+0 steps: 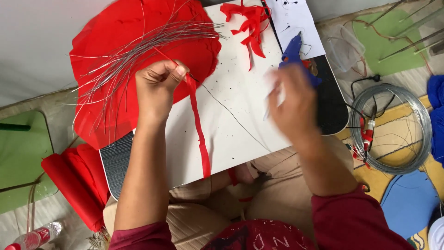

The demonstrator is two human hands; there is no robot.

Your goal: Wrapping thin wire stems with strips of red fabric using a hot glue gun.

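While our left hand [158,88] pinches a red strip [198,125] onto thin wire [231,115], we judge wrapping underway; our blurred right hand [293,102] grips something unclear, and next we must steady the wire.

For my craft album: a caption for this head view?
Left hand pinches a red strip; blurred right hand near the glue gun.

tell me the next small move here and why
Probably steady the right hand and bring it back to the thin wire. The left hand pinches the wire's end together with the red paper strip, which hangs loose down the white board. The right hand is blurred above the wire, beside the blue glue gun.
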